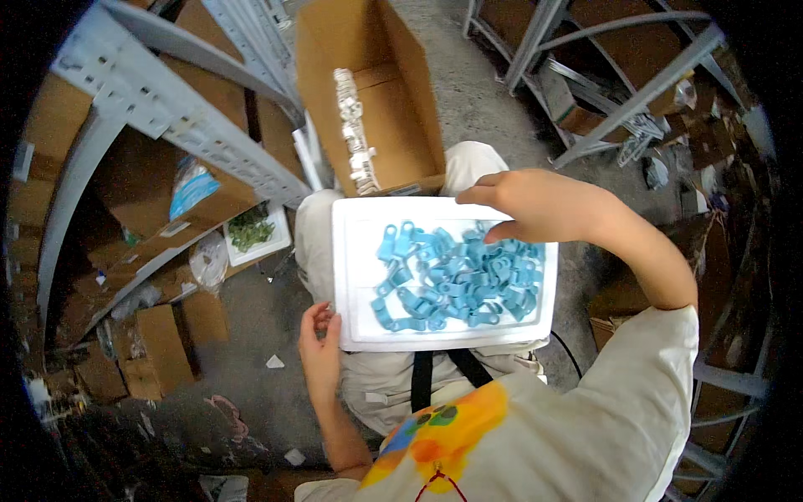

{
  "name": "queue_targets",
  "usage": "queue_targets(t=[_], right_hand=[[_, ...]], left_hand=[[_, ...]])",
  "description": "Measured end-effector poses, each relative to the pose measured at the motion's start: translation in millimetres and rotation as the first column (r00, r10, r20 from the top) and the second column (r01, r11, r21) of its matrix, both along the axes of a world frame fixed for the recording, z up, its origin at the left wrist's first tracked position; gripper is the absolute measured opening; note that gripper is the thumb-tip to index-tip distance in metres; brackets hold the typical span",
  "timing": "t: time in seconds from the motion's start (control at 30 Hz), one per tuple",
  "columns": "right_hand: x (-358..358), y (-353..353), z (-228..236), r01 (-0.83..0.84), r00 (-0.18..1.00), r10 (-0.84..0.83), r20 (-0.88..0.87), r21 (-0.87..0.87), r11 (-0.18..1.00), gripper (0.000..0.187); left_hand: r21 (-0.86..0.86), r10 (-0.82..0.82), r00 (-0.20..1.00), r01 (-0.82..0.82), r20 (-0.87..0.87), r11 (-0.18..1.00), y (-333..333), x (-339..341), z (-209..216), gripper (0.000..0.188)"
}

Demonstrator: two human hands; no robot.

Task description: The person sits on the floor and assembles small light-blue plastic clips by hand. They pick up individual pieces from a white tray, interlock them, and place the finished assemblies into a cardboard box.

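A white foam tray [360, 335] rests across my lap. Many small light-blue plastic parts [468, 276], each with a looped or ring-shaped end, lie loose in a heap inside it. Over the tray's far right side is my right hand [531, 205], its thumb and fingers apart just above the blue parts, with nothing visible between them. My left hand [320, 339] is beside the tray's near left corner, fingers loosely curled and apart from the thumb. Whether the thumb touches the tray edge I cannot tell.
Beyond my knees stands an open cardboard box [406, 100] with a row of white pieces [355, 134] along its left side. Metal shelving [192, 100] rises at left, near a small white tray [272, 238] with green pieces. Another rack [602, 125] stands at far right.
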State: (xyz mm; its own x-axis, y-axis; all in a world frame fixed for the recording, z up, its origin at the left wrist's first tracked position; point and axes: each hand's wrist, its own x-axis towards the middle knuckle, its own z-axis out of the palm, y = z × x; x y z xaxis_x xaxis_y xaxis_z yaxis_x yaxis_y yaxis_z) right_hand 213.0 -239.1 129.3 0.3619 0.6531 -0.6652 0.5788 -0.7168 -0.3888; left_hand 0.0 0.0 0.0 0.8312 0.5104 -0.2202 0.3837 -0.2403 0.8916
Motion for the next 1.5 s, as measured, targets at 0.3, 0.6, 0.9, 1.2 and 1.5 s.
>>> queue_targets(t=[0.3, 0.6, 0.9, 1.2, 1.5], right_hand=[[-47.7, -99.5, -40.7, 0.127, 0.945, -0.231, 0.231, 0.391, 0.911, 0.106], [-78.5, -75.9, -75.2, 0.079, 0.908, -0.262, 0.328, 0.48, 0.874, 0.098], [-85.8, -59.0, -80.9, 0.111, 0.915, -0.297, 0.273, 0.537, 0.836, 0.086], [-85.3, -52.1, -80.3, 0.125, 0.929, -0.289, 0.23, 0.541, 0.832, 0.085], [-70.8, -52.5, -74.4, 0.147, 0.87, -0.394, 0.295, 0.608, 0.78, 0.073]], left_hand=[[-0.018, -0.053, 0.995, 0.052, -0.079, 0.998, -1.3, 11.8, -4.3, 0.02], [-0.04, -0.025, 0.997, 0.022, -0.076, 0.999, 0.4, 13.7, -12.3, 0.019], [-0.19, 0.052, 0.998, -0.047, 0.023, 0.981, 15.6, 10.1, -22.5, 0.025], [-0.04, 0.049, 0.999, -0.049, 0.004, 0.998, 12.2, 12.0, -27.5, 0.026], [0.462, -0.02, 0.979, -0.078, 0.203, 0.883, -4.5, 31.2, 15.9, 0.017]])
